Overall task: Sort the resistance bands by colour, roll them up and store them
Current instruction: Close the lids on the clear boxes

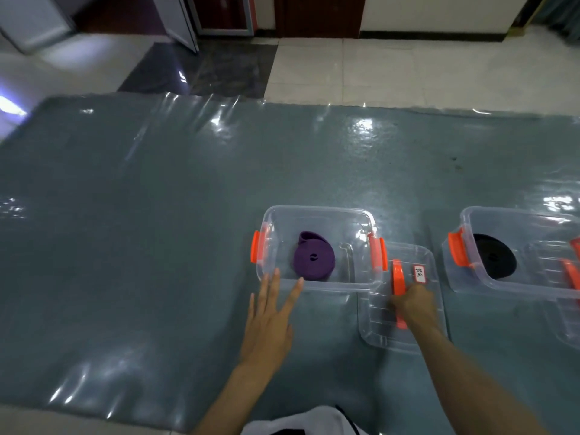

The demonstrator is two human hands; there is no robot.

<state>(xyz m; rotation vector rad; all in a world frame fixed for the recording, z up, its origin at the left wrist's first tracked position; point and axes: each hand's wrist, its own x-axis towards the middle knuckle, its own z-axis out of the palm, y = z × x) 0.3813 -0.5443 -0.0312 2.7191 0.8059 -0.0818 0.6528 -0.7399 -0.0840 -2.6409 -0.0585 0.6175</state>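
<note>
A right hand (414,304) grips the orange handle (398,277) of a clear lid (405,334) while the left hand (270,321), fingers spread, touches the near wall of the bin (320,285) holding a rolled purple band (314,260).

I see both forearms bare right up to the bottom edge of the frame, no sleeves on them. Left hand (266,321) bare: no glove, ring or watch that I can make out. Right hand (416,304) same, bare wrist, nothing strapped on. Low centre there's a bit of white garment (301,422) with a thin dark trim line and a dark patch below it.
</note>
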